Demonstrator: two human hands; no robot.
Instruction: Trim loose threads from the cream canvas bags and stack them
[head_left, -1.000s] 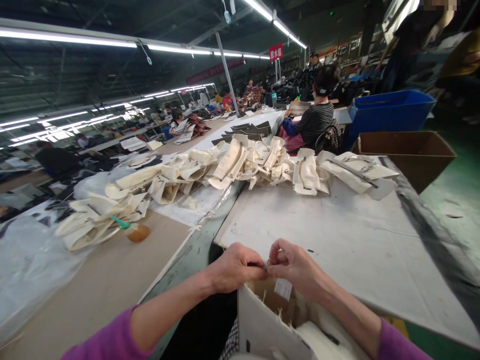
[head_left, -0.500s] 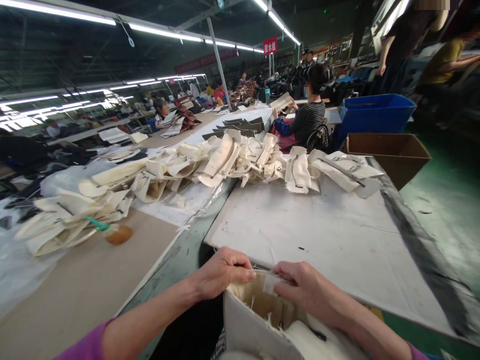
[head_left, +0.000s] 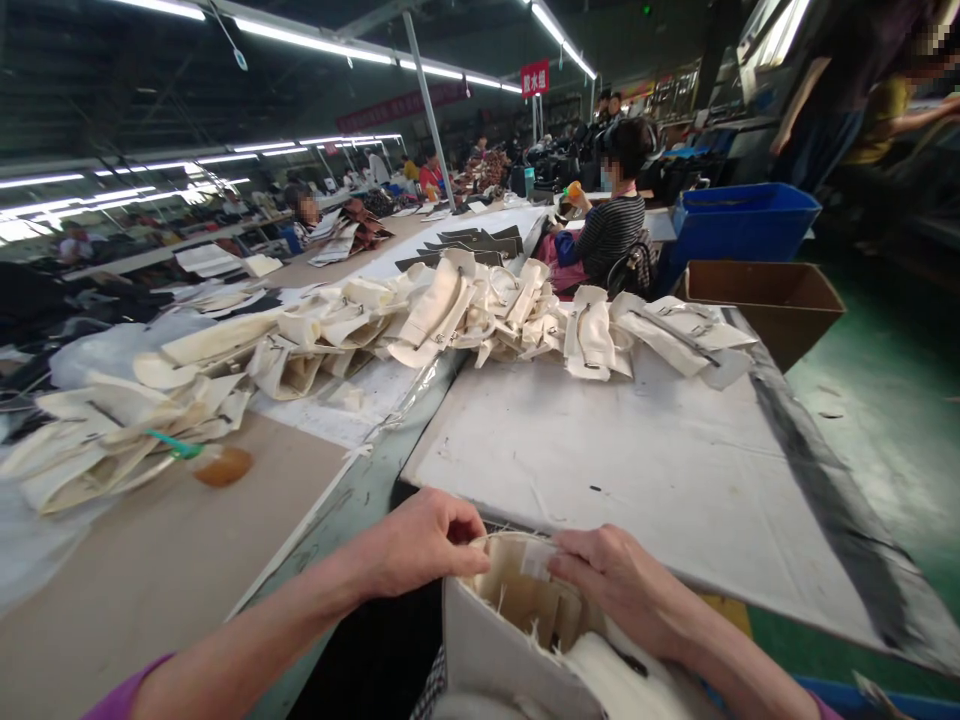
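Observation:
A cream fabric bag [head_left: 517, 650], unfinished, stands in front of my body with its mouth open toward me. Loose white threads hang from its raw edges, and a small white label-like patch [head_left: 535, 560] shows on the inner wall. My left hand [head_left: 427, 540] pinches the left end of the far rim between thumb and fingers. At the right end of that rim, my right hand [head_left: 611, 575] is closed on the edge, thumb inside. Its forearm passes over the bag's right side, where a pale flap folds over. The bag's lower part is out of frame.
Several cream bag pieces [head_left: 435, 315] lie heaped across the white-topped table [head_left: 600, 440]. On the brown board to the left rests a glue bottle with a green top [head_left: 217, 465]. A co-worker [head_left: 615, 235] sits beyond, near a blue bin [head_left: 742, 225] and a brown box [head_left: 757, 290].
My left hand has shifted slightly left along the rim, widening the gap between my hands. The view has turned a little. The co-worker's hand now has an orange item instead of a beige piece.

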